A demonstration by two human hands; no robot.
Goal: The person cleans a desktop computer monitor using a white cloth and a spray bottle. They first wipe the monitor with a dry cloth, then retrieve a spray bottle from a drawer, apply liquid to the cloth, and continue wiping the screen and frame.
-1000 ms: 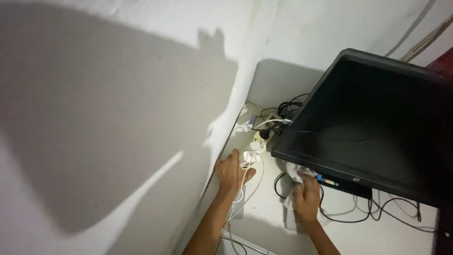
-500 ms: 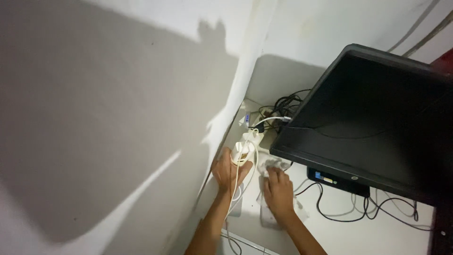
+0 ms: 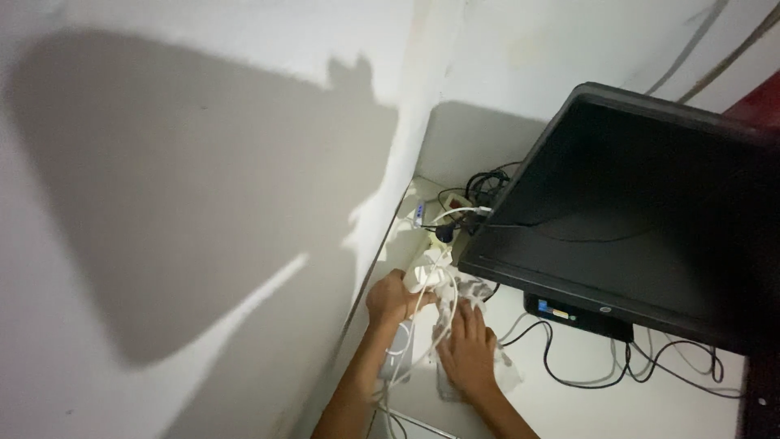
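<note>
Head view: the left hand (image 3: pixel 393 299) has its fingers closed round a bundle of thin white cables and a white plug (image 3: pixel 426 275), lifting them off the white counter (image 3: pixel 569 406), apparently so the surface beneath is reachable. Just right of it, the right hand (image 3: pixel 469 348) lies palm down with fingers spread flat on a crumpled pale cloth (image 3: pixel 487 370), pressing it against the counter near the wall corner; it grips nothing. Both hands and the cloth sit at the near left edge of the counter, under the front edge of one tilted black monitor (image 3: pixel 642 211), whose black base (image 3: pixel 577 315) stands to the right. One tangle of black cables (image 3: pixel 479 185) lies farther back, and more black cables (image 3: pixel 650 370) loop to the right. One white wall (image 3: pixel 203 187) fills the left.
</note>
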